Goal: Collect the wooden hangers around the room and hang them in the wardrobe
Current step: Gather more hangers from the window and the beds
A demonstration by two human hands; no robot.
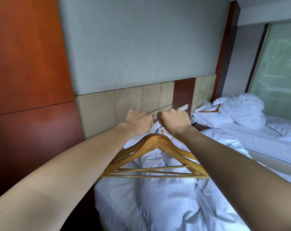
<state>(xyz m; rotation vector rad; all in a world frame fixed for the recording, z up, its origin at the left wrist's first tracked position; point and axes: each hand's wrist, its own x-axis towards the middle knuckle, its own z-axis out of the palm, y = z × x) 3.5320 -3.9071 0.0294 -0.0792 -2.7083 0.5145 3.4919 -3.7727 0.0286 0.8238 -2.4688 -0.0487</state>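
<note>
both fists are curling tight around the hooks (155,117) — the left hand (138,121) and right hand (174,121) are meeting almost knuckle to knuckle. the bunch of wooden hangers (156,145) is dangling just below them, over the rumpled near bed (158,205). a spare hanger (210,109) is lying far right on the far bed (258,140) — well apart.

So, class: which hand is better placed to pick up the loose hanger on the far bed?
Probably the right hand: the loose hanger lies to its right, on the far bed. The left hand also grips the held hangers by their hooks, so it could keep them.
</note>
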